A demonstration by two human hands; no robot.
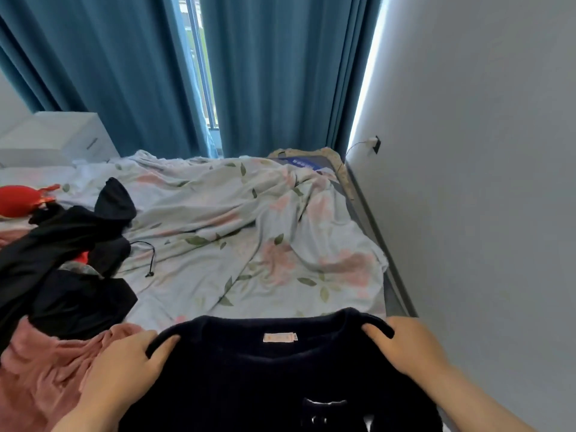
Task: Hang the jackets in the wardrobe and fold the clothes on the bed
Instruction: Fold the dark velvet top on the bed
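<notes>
Nearest: navy sweater [274,372], held by its shoulders at the bottom of my view, collar uppermost, neck label [280,337] facing me. Left hand [124,363] grips one shoulder, fingers curled round a fold of the knit. Right hand [408,347] does the same at the other shoulder. Both are closed on cloth, neither spread. The sweater's lower half runs out of frame; I cannot tell whether it hangs free or rests on the bed.

Just left of it: pink garment [46,372], crumpled. Beyond that, a heap of black clothing [62,260], its drawstring cord [151,257] trailing onto the floral sheet [249,244]. Red item [15,198] at the far left edge, unclear what.

Farthest: white bedside unit [53,135], blue curtains [124,73] with a gap of daylight, grey wall [483,182] on the right. No wardrobe in view.

My read: the folding step, with this sweater as the piece in hand. The next move calls for laying it flat on the open sheet ahead, shoulders level and taut so the body lands smooth, then turning the sleeves in. Soft knit will likely sag if one hand lets go first.
</notes>
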